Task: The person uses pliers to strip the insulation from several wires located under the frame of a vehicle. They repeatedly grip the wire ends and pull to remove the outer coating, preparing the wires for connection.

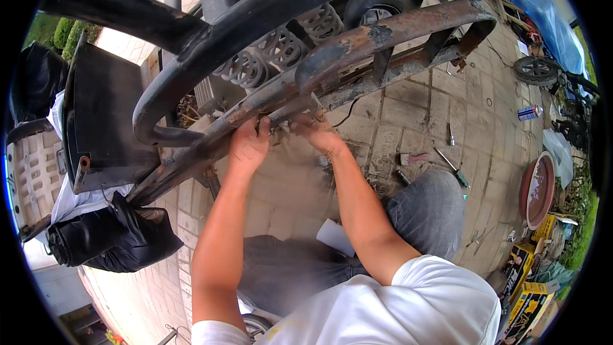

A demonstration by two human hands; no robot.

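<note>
**Both hands on a rusty frame rail**

Nearest me, grey-trousered knees [415,217] are bent over the paved ground [408,115]. Both forearms reach up to a rusted metal frame rail [357,45] slanting across the middle. The left hand [248,144] is curled loosely against the rail's underside; the right hand [319,133] touches it just beside, fingers bent, though whether either pinches something small I cannot tell. Further right, hand tools [450,163] lie scattered, then a spray can [529,113] and a small wheel [536,70].
</note>
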